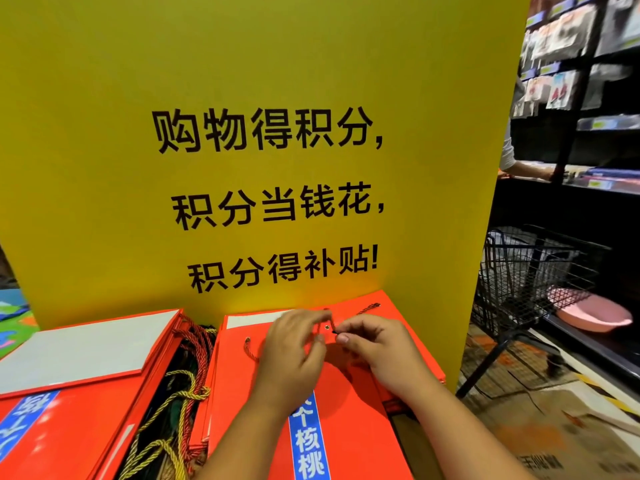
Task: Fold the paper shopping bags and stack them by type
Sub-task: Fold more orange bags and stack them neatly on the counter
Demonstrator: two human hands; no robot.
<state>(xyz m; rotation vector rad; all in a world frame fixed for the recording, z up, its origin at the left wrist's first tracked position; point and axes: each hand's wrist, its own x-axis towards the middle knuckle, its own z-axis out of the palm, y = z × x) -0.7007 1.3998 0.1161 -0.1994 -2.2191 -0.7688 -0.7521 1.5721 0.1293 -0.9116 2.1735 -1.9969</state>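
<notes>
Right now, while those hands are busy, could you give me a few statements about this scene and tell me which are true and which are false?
1. The right hand pinches a cord end by an eyelet of the top red paper bag, with the left hand close beside it. True.
2. The sign behind the bags is blue. False: it is a yellow sign with black characters.
3. A second stack of red bags lies to the left, with loose cords tangled between the two piles. True.
4. The pink basin sits on the bags. False: the pink basin lies low on the right, by the black wire basket.
</notes>
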